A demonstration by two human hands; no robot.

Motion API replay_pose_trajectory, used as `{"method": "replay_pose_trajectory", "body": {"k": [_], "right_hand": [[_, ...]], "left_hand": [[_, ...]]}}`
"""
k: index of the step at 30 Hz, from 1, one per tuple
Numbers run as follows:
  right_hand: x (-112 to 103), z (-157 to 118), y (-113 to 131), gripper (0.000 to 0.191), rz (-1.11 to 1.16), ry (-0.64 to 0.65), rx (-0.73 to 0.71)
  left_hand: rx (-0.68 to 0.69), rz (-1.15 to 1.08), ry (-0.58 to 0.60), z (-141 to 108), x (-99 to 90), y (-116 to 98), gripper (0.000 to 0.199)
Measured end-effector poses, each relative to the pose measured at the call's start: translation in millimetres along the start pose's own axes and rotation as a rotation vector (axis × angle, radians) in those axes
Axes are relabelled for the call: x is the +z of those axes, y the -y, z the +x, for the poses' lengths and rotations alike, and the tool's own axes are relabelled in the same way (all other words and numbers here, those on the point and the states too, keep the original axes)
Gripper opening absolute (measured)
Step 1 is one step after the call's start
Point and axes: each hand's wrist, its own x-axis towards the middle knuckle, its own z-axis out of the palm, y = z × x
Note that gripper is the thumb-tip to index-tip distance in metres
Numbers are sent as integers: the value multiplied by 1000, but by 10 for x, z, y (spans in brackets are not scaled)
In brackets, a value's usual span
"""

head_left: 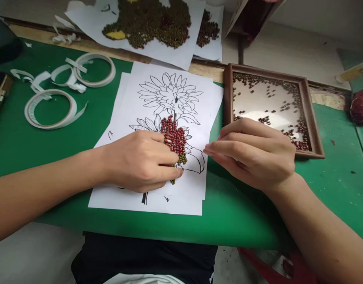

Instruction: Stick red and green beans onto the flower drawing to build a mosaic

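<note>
Two tape rolls [32, 112] are lying near the tabletop [51, 148]'s far-left corner. The left hand [143, 159], grip unclear, is resting on one flower drawing [169, 92] mid-tabletop, its long axis pointing top-first toward the far edge. The right hand [255, 152] is pressing fingertips together beside one tray [314, 122].

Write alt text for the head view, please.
A person's left hand rests on a flower drawing partly covered in red and green seeds; the right hand is by its right edge. A brown-rimmed tray of seeds and tape rolls lie on the green table.
</note>
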Motion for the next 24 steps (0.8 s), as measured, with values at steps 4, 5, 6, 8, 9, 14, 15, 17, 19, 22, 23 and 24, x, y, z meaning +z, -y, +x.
{"method": "replay_pose_trajectory", "body": {"k": [4, 5, 6, 8, 9, 14, 15, 17, 19, 22, 23, 24], "right_hand": [[-5, 4, -1, 7, 8, -48, -44], [-7, 6, -1, 7, 7, -49, -48], [-8, 7, -2, 8, 6, -51, -51], [-9, 10, -3, 7, 9, -56, -60], [-9, 10, -4, 7, 10, -58, -64], [-7, 2, -5, 6, 16, -43, -51], [-7, -1, -5, 6, 15, -35, -44], [-8, -5, -3, 6, 12, -22, -29], [-7, -7, -3, 7, 9, -15, -22], [0, -6, -3, 7, 14, -21, -27], [3, -5, -4, 7, 18, -23, -30], [5, -6, -6, 7, 21, -24, -31]], "left_hand": [[10, 42, 5, 0, 5, 2, 18], [11, 53, 19, 1, 3, 4, 20], [12, 64, 32, 4, 1, 7, 21], [17, 90, 45, 12, -4, 12, 23], [23, 103, 42, 16, -6, 14, 23], [53, 153, -2, 20, 4, 11, 20], [55, 166, -6, 18, 8, 9, 19], [64, 201, -9, 14, 15, 7, 18], [76, 235, -9, 14, 17, 5, 18], [89, 256, -13, 20, 14, 0, 18], [88, 254, -14, 23, 13, -2, 18], [86, 247, -17, 26, 12, -5, 18]]}}
